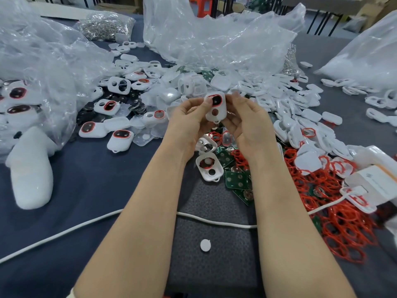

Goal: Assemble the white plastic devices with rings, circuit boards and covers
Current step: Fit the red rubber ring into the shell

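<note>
Left grip [189, 119], right grip [247, 122]: glossy shell [220, 114]

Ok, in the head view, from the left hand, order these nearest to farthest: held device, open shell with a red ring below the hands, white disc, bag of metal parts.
1. Device, held by the left hand.
2. Shell, just under the hands.
3. Disc, on the mat, nearer the person.
4. Bag, far back left.

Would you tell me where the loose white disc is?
Head view, lower centre: the white disc lies on the dark mat, just below the white cable.
</note>
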